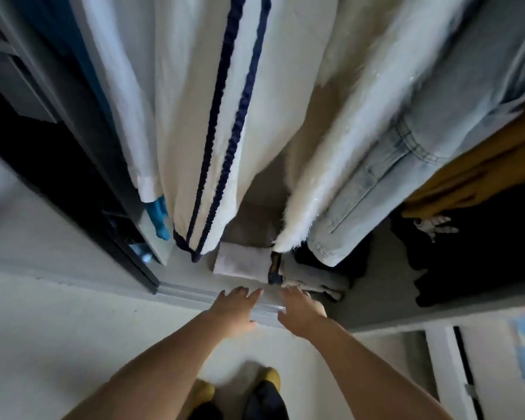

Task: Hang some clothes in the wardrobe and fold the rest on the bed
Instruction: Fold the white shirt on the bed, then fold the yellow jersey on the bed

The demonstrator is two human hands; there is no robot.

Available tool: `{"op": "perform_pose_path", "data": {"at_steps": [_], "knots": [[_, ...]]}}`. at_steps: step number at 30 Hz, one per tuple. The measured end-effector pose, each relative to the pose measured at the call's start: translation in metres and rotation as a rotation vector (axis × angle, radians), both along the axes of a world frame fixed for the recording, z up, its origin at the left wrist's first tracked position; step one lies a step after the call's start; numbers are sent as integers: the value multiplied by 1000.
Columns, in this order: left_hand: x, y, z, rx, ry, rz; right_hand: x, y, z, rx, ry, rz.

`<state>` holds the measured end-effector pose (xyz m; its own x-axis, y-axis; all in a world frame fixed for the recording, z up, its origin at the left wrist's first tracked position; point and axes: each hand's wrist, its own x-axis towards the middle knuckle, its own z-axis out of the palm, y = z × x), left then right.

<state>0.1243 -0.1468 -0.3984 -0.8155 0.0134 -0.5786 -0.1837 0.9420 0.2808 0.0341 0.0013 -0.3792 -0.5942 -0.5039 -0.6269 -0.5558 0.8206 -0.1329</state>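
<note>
While head camera looks steeply down, both bare forearms reach forward over pale floor toward wardrobe (385,313) sill. Left hand (235,307) flat, fingers spread, holding nothing. Right hand (300,310) relaxed, empty, fingertips near folded grey cloth (243,265). Above hang cream garment with navy stripes (219,131), fluffy white coat (355,131), pale denim jacket (406,165).

head view, looking steeply down, close before the wardrobe (376,313), hanging clothes (212,116) near

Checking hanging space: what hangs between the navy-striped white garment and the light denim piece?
Head view: a fluffy white garment hangs between the striped garment and the denim.
</note>
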Motion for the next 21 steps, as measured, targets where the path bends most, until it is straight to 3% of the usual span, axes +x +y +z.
{"op": "perform_pose_path", "data": {"at_steps": [10,21], "knots": [[-22,119,81,-9,72,-468,62,131,84,-64,122,-481],[-29,389,128,-53,171,-965,159,402,116,11,186,-985]]}}
